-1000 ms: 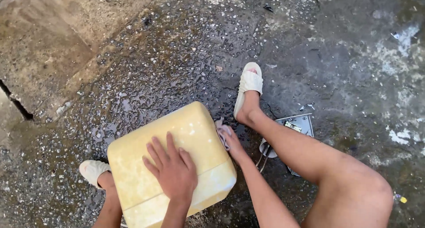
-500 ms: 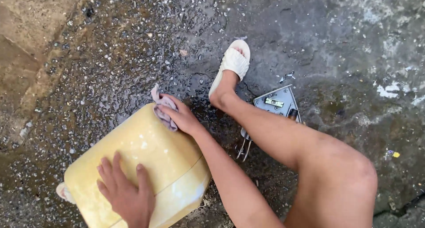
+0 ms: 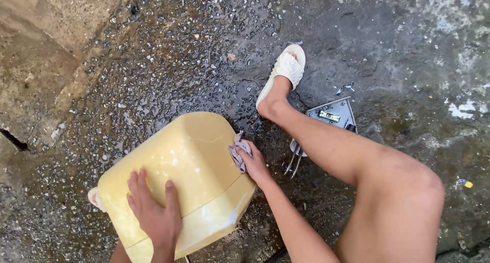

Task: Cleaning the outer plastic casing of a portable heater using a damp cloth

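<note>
While both hands work on it: the yellow plastic casing [image 3: 189, 161] lies on the wet ground [image 3: 168, 54]
Left hand [image 3: 153, 212]: flat on the casing's top, fingers spread, gripping nothing
Right hand [image 3: 253, 163]: closed on a grey cloth [image 3: 238, 152] against the casing's right edge
Right of casing: white sandal [image 3: 287, 69], grey metal part [image 3: 332, 117]

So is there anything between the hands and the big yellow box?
Only a cloth. The right hand presses a small crumpled cloth against the edge of the yellow box, so the cloth lies between them. The left hand lies flat on the box, with nothing between.
</note>
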